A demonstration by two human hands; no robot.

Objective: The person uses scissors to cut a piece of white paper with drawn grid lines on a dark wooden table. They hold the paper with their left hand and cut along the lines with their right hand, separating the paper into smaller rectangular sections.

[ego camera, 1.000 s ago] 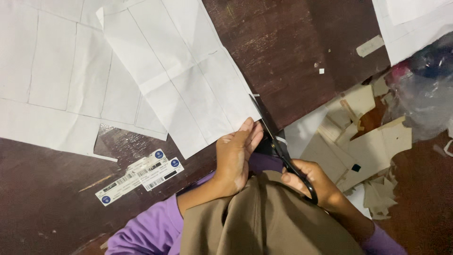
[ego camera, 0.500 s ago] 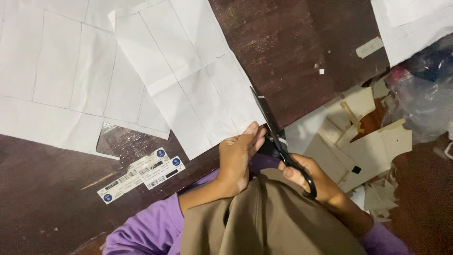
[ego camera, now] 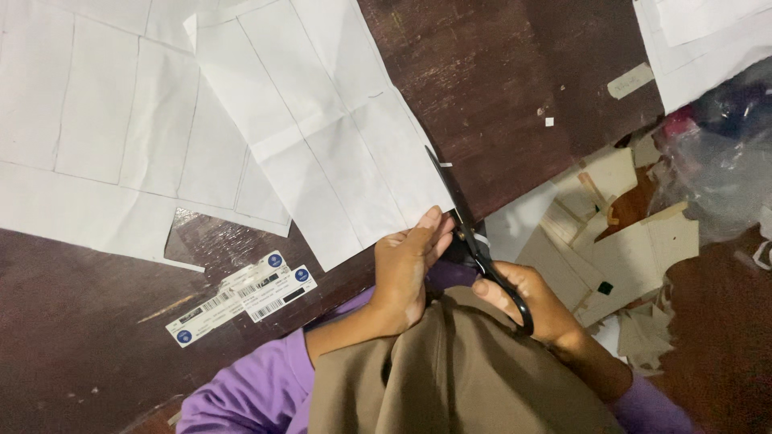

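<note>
Head view, looking down at a dark brown wooden table (ego camera: pixel 498 72).

1. Right hand (ego camera: pixel 540 301): fingers closed through the loops of black scissors (ego camera: pixel 474 233); grip firm. Blades point up and away from the body, running along the right edge of the white paper sheet (ego camera: pixel 322 128); blade tips lie at approx. mid-height of that edge; whether the blades are parted or closed cannot be told from this angle.

2. Left hand (ego camera: pixel 408 269): pinches the lower right corner of the paper sheet, thumb and fingertips closed on it, just beside the scissor blades; hand narrow, not spread.

3. Paper sheet: white, w/ pencil-ruled lines and fold creases; lies tilted on the table, lower corner held at the table's near edge; it overlaps a second, larger ruled sheet (ego camera: pixel 96 137) to the left.

4. Misc. items: two barcode labels (ego camera: pixel 245 296) w/ blue round marks lie on the table below the sheets, left of the left hand; more white paper (ego camera: pixel 700 40) at upper right; beige cardboard offcuts (ego camera: pixel 619 241) on the floor to the right of the table edge; crumpled clear plastic (ego camera: pixel 724 169) beyond them.

5. Person: purple sleeves (ego camera: pixel 249 386); brown garment (ego camera: pixel 450 378) across the lap, under both forearms.
</note>
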